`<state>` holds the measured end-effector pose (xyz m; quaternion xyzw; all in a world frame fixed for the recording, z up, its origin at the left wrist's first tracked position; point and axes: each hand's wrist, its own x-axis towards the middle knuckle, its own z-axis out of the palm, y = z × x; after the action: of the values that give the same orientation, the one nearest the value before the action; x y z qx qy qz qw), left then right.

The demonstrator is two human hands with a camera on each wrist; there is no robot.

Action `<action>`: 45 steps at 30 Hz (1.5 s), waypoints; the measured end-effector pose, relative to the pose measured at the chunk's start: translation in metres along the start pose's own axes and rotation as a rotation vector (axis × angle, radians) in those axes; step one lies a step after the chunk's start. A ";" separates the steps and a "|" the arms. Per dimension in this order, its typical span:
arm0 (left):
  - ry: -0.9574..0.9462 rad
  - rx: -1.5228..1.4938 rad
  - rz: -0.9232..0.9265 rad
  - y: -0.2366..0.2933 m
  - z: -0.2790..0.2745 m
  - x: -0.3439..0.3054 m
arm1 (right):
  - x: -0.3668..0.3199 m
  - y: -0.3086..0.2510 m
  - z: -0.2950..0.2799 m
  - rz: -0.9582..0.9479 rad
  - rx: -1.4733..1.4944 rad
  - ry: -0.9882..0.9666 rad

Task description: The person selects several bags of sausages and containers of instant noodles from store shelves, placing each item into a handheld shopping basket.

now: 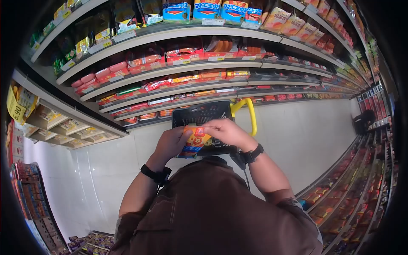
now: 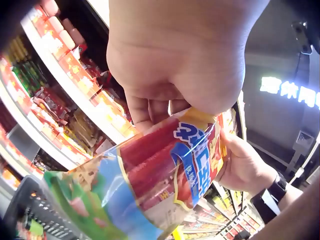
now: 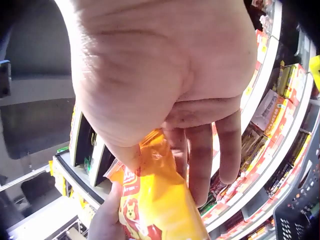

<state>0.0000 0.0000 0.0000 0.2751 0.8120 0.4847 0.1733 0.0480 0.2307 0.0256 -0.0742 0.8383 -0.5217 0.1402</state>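
A bag of sausages [image 1: 195, 139] in orange, red and blue film is held between both hands over a black shopping basket [image 1: 203, 109]. My left hand [image 1: 171, 143] grips one upper corner, its thumb along the front. On the other upper corner my right hand [image 1: 227, 131] pinches the film between thumb and forefinger, and the other fingers [image 3: 200, 167] stretch out behind. Through a clear window in the left wrist view, long red sausages show inside the bag [image 2: 150, 165]. Its lower part hangs free, tilted, with a blue and green print.
A yellow handle [image 1: 251, 117] rises at the basket's right. Curved shelves [image 1: 182, 60] of packaged sausages run across the front. A bin rack [image 1: 63, 123] stands at the left, and more stocked shelves [image 1: 352, 191] line the right. Pale floor tiles [image 1: 293, 127] lie between them.
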 end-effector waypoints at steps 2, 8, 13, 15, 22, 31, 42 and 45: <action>-0.074 0.215 -0.101 0.003 0.003 -0.004 | -0.005 -0.002 0.008 -0.105 -0.046 0.054; -0.075 0.253 -0.103 -0.016 0.019 0.011 | 0.001 0.018 -0.001 -0.206 -0.189 0.042; -0.050 -0.027 -0.111 -0.031 0.025 0.008 | -0.001 0.030 -0.019 -0.094 -0.072 0.021; -0.125 -0.317 -0.103 -0.031 0.024 0.005 | 0.004 0.035 -0.033 0.140 0.216 -0.045; -0.181 -0.256 -0.367 -0.033 0.022 0.005 | 0.019 0.038 -0.072 0.211 0.470 -0.096; -0.093 -0.179 -0.311 -0.038 0.019 0.003 | 0.026 0.057 -0.070 0.251 0.487 -0.112; -0.019 -0.070 -0.296 -0.039 0.031 -0.018 | 0.033 0.082 -0.047 0.218 0.521 -0.113; -0.079 -0.048 -0.262 -0.038 0.030 -0.018 | 0.030 0.075 -0.049 0.065 0.430 -0.155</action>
<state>0.0198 -0.0052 -0.0473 0.1814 0.8218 0.4660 0.2732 0.0055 0.2982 -0.0260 -0.0554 0.6966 -0.6762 0.2333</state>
